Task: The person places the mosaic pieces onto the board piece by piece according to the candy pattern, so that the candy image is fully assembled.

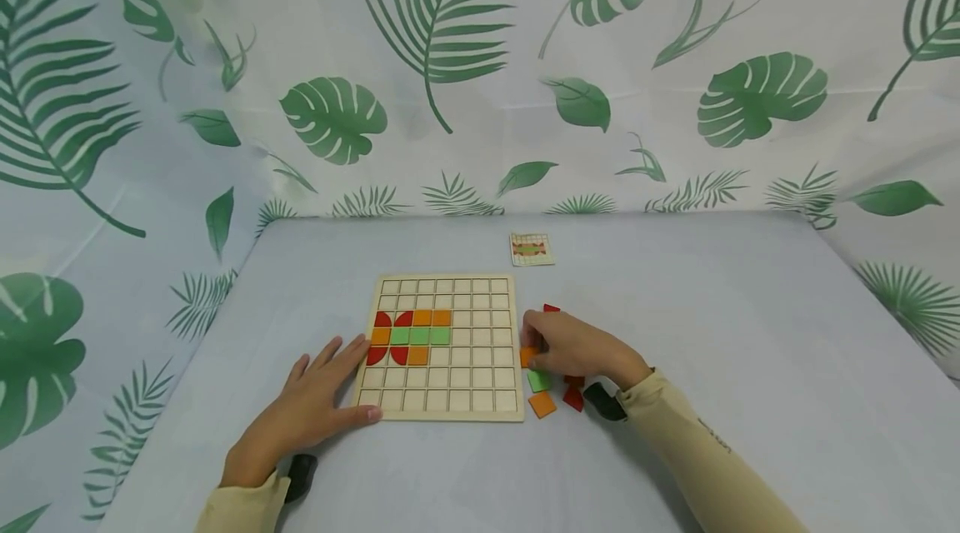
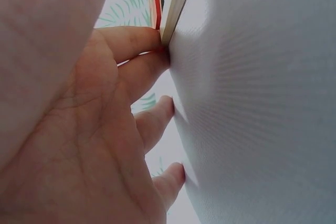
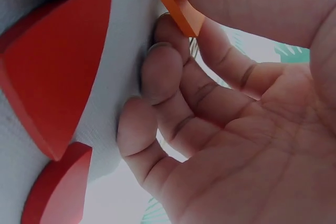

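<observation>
Only the right-wrist view clearly shows me the right hand (image 1: pixel 573 345) pinching a thick-edged orange tile (image 3: pixel 180 10), right of the pale wooden grid board (image 1: pixel 482 337); left hand (image 1: pixel 318 396), fingers spread, touches the board's left edge.

A hand could have passed over the table (image 1: pixel 450 475) in front of the board (image 1: pixel 480 375), between the two forearms, or across the wide stretch right of the right sleeve (image 1: pixel 690 433). The left hand (image 1: pixel 307 404) blocked the board's left edge; the right hand (image 1: pixel 577 346) and loose tiles (image 1: pixel 542 405) crowded its right, and the leaf-patterned curtain (image 1: pixel 480 141) closed the far end.
</observation>
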{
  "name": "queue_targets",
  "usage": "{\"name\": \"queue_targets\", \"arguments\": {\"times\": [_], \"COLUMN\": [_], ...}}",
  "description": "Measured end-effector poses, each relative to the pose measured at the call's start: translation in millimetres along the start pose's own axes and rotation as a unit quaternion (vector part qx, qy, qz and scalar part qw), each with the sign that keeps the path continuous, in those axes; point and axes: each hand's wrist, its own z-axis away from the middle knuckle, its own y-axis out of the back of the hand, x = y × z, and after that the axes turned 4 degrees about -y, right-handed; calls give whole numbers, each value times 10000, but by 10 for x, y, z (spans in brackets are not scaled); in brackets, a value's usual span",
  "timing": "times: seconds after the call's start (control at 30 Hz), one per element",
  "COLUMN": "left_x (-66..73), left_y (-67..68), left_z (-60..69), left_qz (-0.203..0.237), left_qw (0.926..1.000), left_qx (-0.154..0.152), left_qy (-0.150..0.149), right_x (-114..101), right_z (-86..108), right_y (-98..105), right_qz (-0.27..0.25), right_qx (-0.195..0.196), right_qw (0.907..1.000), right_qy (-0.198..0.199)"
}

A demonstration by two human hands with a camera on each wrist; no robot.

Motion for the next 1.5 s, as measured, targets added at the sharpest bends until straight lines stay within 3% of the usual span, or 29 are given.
{"name": "queue_targets", "arguments": {"times": [0.43, 0.87, 1.13, 1.5], "left_x": [5, 12, 6, -4], "left_y": [0, -1, -4, 11], "left_z": [-12, -9, 0, 9], "left_qz": [23, -5, 45, 110], "left_qw": [9999, 10000, 9999, 9999], "left_qx": [-65, -34, -20, -30], "left_qy": [82, 86, 99, 23], "right_x": [37, 72, 82, 4], "right_z": [-1, -15, -42, -102], "right_y": [31, 62, 60, -5], "right_qz": [-112, -493, -722, -1050], "right_qx": [194, 472, 643, 575], "right_qw": [9997, 9975, 9940, 9916], "right_qy": [-80, 161, 519, 497]}}
